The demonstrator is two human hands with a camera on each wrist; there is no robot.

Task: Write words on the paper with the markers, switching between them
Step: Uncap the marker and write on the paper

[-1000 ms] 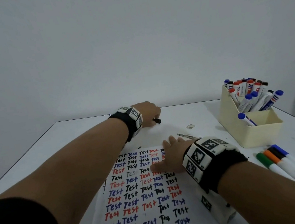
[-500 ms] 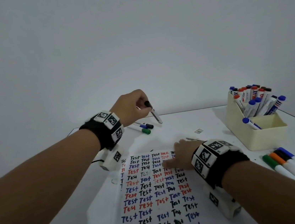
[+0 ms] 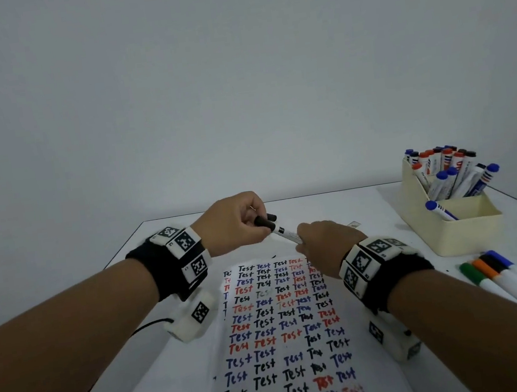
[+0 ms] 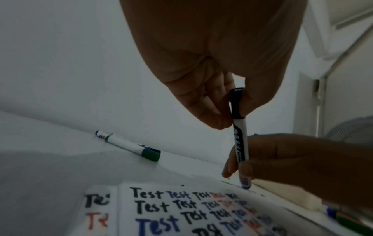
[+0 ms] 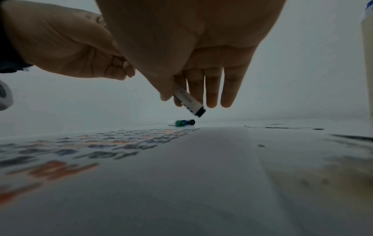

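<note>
A black-capped white marker [image 3: 286, 234] hangs tilted above the far end of the paper [image 3: 282, 323], which is covered with rows of "Test" in black, blue and red. My left hand [image 3: 256, 225] pinches the black cap [image 4: 237, 103], which sits on the barrel. My right hand [image 3: 302, 242] grips the barrel [image 4: 240, 143] lower down. In the right wrist view the thumb and forefinger pinch the marker [image 5: 188, 99] while the other fingers [image 5: 228, 89] stay straight. The marker's bottom end [image 5: 199, 111] sticks out below the hand.
A cream box [image 3: 456, 230] full of blue, red and black markers stands at the right. Green, orange, black and blue markers [image 3: 487, 268] lie in front of it. A green marker [image 4: 131, 146] and a blue one lie at the table's far side. A black cable [image 3: 109, 370] runs at the left.
My left hand picked up the black marker from the far side and carried it right, toward me. My right hand lifted off the paper and took hold of the barrel.
</note>
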